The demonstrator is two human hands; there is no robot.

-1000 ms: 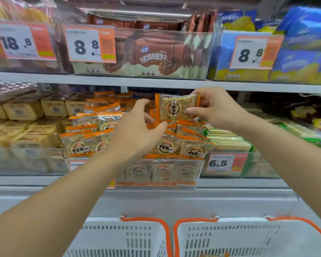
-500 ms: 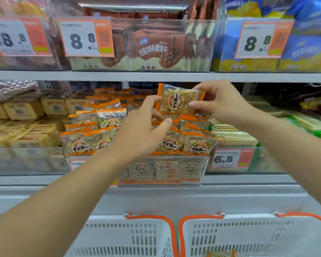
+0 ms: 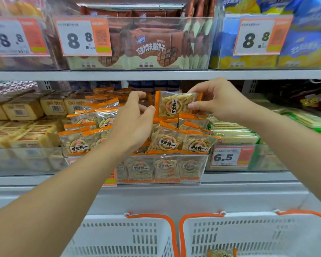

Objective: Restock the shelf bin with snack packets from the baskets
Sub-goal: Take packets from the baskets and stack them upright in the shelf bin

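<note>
Right hand (image 3: pixel 219 101) is pinching a snack packet (image 3: pixel 174 104) at frame centre; left hand (image 3: pixel 132 123) is hovering loosely curled, empty. Heaped shelf bin (image 3: pixel 161 169) risks packets sliding off.

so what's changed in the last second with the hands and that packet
Little. The right hand keeps pinching the snack packet above the shelf bin, now slightly higher. The left hand stays beside it with fingers loosely spread, holding nothing. Baskets unchanged.
</note>
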